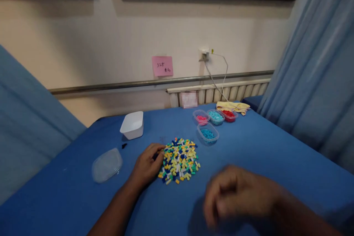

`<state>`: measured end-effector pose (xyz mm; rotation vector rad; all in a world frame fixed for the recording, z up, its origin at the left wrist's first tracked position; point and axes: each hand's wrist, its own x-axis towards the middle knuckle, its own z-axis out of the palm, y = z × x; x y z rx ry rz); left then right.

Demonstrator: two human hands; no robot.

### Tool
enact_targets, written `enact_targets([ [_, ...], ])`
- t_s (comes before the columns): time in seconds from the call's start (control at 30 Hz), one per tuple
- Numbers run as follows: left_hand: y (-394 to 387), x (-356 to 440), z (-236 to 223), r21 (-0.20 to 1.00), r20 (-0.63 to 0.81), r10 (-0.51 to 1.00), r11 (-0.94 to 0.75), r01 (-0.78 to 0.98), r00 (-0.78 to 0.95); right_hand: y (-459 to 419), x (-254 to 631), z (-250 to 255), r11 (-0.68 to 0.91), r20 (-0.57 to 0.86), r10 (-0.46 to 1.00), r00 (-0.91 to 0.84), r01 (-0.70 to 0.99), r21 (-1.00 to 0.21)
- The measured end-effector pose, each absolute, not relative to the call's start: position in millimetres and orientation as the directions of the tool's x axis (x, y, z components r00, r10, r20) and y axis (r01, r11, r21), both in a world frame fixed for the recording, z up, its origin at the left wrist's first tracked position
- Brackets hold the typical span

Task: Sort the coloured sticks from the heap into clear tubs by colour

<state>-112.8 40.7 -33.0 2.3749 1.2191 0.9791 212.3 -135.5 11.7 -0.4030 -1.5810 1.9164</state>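
A pile of small plastic pieces (181, 158) in yellow, green, white, orange and dark blue lies on the blue-covered table (166, 210). At the pile's left edge rests my left hand (149, 164), its fingers bent and touching the pieces, with a gap between thumb and forefinger. My right hand (238, 195) is raised over the table to the right and in front of the pile. Its fingers are curled but smeared by motion, so whatever they might hold cannot be made out. Behind the pile, on its right, stands a clear tub of blue pieces (208, 134).
Farther back are clear tubs of pink (201, 117), light blue (216, 117) and red pieces (229, 115), beside a yellow cloth (233, 107). On the left are a white container (132, 125), a clear lid (107, 165) and a small black object (124, 145). Blue curtains flank the table.
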Motion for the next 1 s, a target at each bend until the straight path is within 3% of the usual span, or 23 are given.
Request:
enact_targets([
  [0.03, 38, -109, -32, 0.535, 0.439, 0.795, -0.606, 0.588, 0.419, -117, 223, 11, 0.034, 0.099, 0.800, -0.592, -0.120, -0.992],
  [0.07, 35, -105, -30, 0.536, 0.442, 0.781, -0.624, 0.568, 0.440, -101, 235, 9, 0.156, 0.113, 0.942, -0.315, 0.117, -0.981],
  [0.1, 31, -101, -28, 0.534, 0.450, 0.758, -0.652, 0.539, 0.471, -85, 248, 6, 0.209, 0.169, 0.976, -0.139, 0.373, -0.904],
  [0.17, 23, -92, -22, 0.510, 0.458, 0.684, -0.726, 0.462, 0.568, -61, 272, -4, 0.232, 0.292, 0.956, -0.027, 0.677, -0.699],
  [0.23, 16, -85, -17, 0.465, 0.437, 0.593, -0.793, 0.394, 0.676, -45, 288, -17, 0.237, 0.322, 0.945, -0.056, 0.796, -0.557],
  [0.37, 11, -80, -14, 0.383, 0.386, 0.507, -0.848, 0.367, 0.770, -24, 296, -41, 0.257, 0.298, 0.947, -0.122, 0.844, -0.471],
  [0.63, 14, -91, -23, 0.377, 0.460, 0.555, -0.828, 0.414, 0.693, -19, 291, -54, 0.316, 0.334, 0.928, -0.165, 0.824, -0.470],
  [0.77, 5, -80, -25, 0.342, 0.384, 0.499, -0.858, 0.382, 0.777, -13, 276, -43, 0.349, 0.348, 0.919, -0.188, 0.799, -0.490],
  [0.87, 1, -71, -26, 0.313, 0.322, 0.432, -0.888, 0.336, 0.842, 10, 256, -33, 0.337, 0.358, 0.918, -0.169, 0.807, -0.485],
  [1.0, 5, -75, -25, 0.296, 0.377, 0.453, -0.886, 0.358, 0.808, 56, 225, -30, 0.255, 0.359, 0.930, -0.081, 0.845, -0.470],
])
